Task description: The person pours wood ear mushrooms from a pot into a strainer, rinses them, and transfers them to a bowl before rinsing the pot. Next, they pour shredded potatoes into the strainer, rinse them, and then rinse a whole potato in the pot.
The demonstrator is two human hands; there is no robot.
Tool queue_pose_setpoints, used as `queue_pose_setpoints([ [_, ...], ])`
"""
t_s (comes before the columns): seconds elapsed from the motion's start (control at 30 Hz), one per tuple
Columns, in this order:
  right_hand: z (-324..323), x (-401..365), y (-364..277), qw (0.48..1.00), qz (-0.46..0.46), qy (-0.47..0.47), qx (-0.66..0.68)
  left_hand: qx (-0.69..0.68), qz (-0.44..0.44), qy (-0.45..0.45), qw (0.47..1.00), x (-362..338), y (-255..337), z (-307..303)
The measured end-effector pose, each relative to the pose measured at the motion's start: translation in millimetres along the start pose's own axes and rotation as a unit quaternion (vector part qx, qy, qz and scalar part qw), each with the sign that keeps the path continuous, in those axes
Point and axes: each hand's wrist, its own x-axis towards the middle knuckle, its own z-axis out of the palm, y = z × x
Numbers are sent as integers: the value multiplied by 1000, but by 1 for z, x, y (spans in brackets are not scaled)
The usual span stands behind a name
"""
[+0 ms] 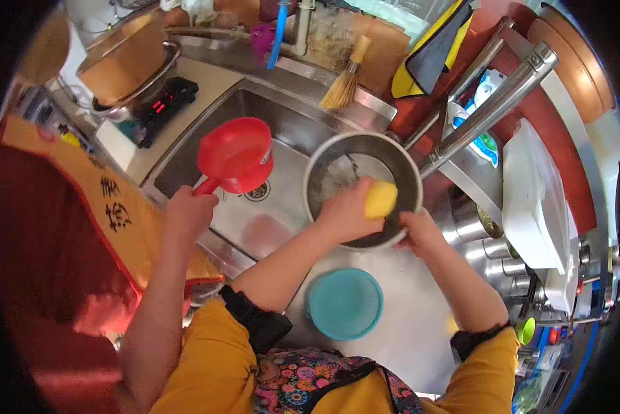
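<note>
My left hand (348,209) is closed on a rounded yellow sponge (381,199) and reaches inside a deep metal pot (311,172). The pot is tilted, its mouth facing me, and a pale wet patch shows on its bottom. My right hand (419,232) grips the pot's rim at the near right, with the fingers partly hidden. Just below the pot, a teal plastic basket (346,304) rests on the steel counter. To the left, another person's hand (189,215) holds a red plastic dipper (235,153) over the sink.
The steel sink (282,127) lies at the left, near a pot (125,58) on a lit cooker (165,103). A bamboo brush (344,83) and a yellow-grey cloth (431,52) are behind. A white container (534,200) and metal canisters (493,247) stand right. A co-worker's red sleeve (68,276) is close left.
</note>
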Motion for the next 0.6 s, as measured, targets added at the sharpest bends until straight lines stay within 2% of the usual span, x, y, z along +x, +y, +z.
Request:
queue_pose_setpoints([
  [0.1, 48, 48, -21, 989, -121, 43, -68, -117, -27, 71, 990, 12, -25, -22],
  [0.17, 79, 63, -41, 949, -168, 131, -235, -202, -44, 117, 971, 16, -60, -20],
  [0.2, 80, 102, -24, 903, -223, 157, -331, -258, -51, 113, 958, 19, -87, -14],
  [0.23, 88, 112, -23, 836, -313, 185, -412, -366, -105, 113, 918, 17, -91, -17],
  [0.3, 102, 127, -32, 796, -354, 197, -450, -561, -209, 106, 794, 13, -98, -24],
  [0.4, 112, 138, -54, 782, -349, 215, -469, -561, -239, 91, 787, 11, -131, -20],
  [0.5, 108, 154, -72, 758, -392, 230, -468, -590, -244, 129, 759, 9, -148, -19],
  [0.53, 105, 156, -77, 717, -462, 251, -458, -587, -252, 135, 757, 9, -153, -20],
  [0.6, 101, 157, -94, 693, -514, 265, -430, -581, -268, 144, 755, 10, -163, -23],
])
